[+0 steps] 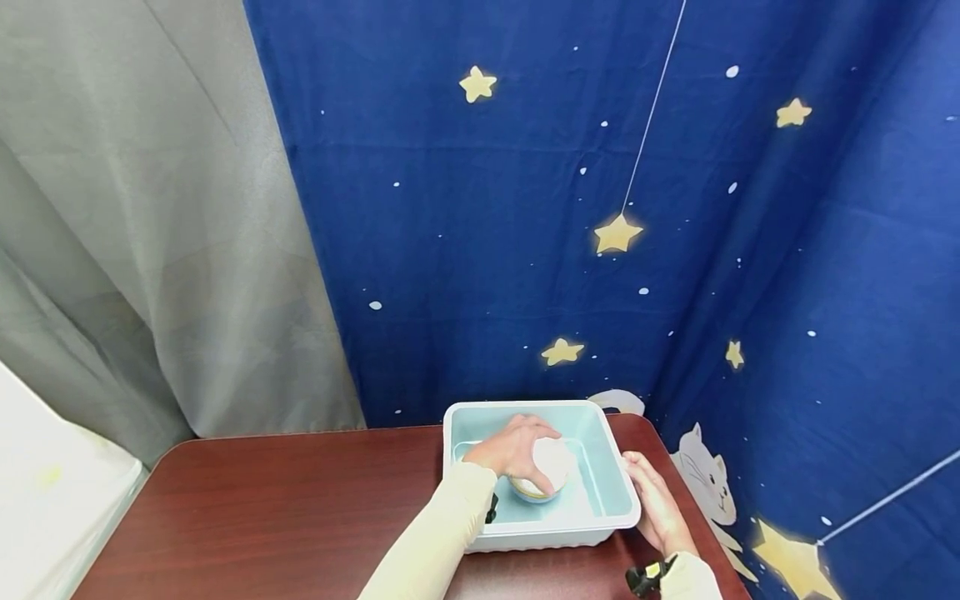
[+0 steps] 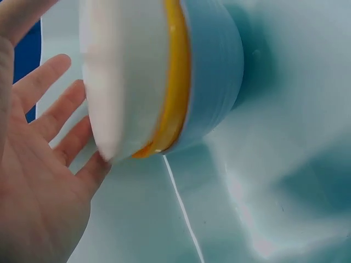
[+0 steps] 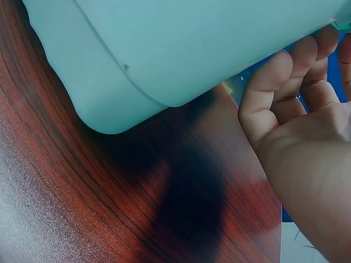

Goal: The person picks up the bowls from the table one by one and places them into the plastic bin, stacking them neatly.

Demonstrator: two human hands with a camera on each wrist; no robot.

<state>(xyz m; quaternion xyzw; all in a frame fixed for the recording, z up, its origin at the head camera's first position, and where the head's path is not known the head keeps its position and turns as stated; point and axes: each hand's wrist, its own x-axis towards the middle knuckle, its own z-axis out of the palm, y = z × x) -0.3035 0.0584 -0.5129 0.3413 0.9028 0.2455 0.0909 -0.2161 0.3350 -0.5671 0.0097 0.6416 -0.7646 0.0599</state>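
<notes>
A round lidded bowl with a white top, a yellow band and a blue lower part sits inside a pale blue plastic bin. My left hand reaches into the bin from the left, thumb and fingers spread about the white top. In the left wrist view, this hand has its fingers apart, some fingertips right at the top's edge. Outside the bin's right wall, my right hand has its fingertips at the rim. Its loosely bent fingers lie along the bin's side in the right wrist view.
The bin stands on a dark red wooden table, near its right end. Behind and to the right hangs a blue curtain with stars, with a grey curtain at left. A white surface shows at the far left.
</notes>
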